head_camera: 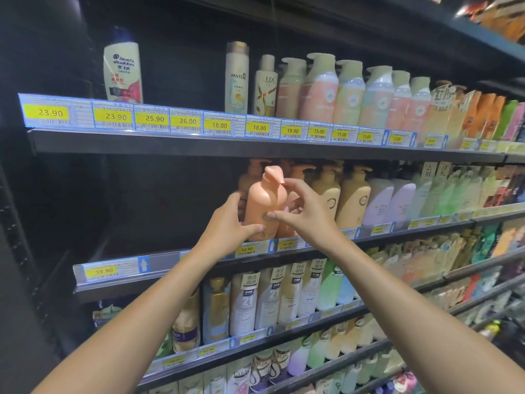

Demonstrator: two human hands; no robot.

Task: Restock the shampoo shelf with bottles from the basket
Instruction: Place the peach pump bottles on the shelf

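Observation:
A peach pump bottle (265, 200) stands upright at the front of the middle shelf (170, 258), at the left end of a row of bottles. My left hand (227, 223) grips its lower left side, thumb across the front. My right hand (304, 211) touches it from the right, with one fingertip at the pump nozzle and the thumb on the round label. More peach bottles stand behind it. The basket is out of view.
Left of the bottle the middle shelf is dark and bare. Beige and lilac pump bottles (352, 194) fill it to the right. The top shelf (170, 137) carries a Head & Shoulders bottle (122, 72) and a pastel row. Lower shelves are packed.

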